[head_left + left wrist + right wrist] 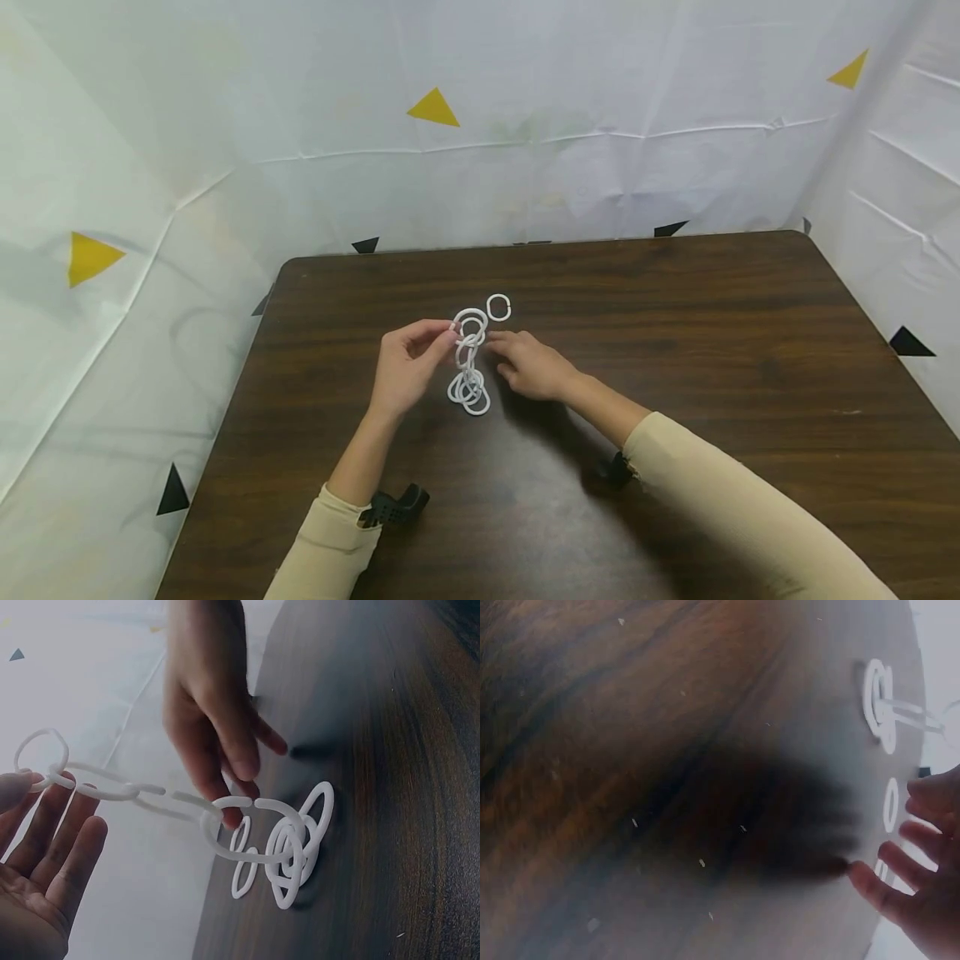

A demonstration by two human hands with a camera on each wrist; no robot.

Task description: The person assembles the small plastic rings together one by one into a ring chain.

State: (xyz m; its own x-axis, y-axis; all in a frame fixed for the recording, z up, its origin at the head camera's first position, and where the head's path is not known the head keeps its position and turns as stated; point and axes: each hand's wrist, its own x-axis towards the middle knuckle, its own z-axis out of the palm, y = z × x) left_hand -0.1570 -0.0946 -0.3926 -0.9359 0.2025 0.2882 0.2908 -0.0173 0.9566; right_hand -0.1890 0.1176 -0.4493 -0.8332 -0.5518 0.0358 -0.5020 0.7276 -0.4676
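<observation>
A dark wooden bench (712,333) lies under both hands. The left hand (405,362) pinches the upper end of a white chain (471,377), whose lower links rest in a heap on the bench. The right hand (534,367) has its fingers apart and grips nothing. Just beyond its fingertips, on the far side, lies a loose link (489,308); this hand is the nearer one. The link's longer axis seems to point away from the person. A second link (252,874) lies near it.
</observation>
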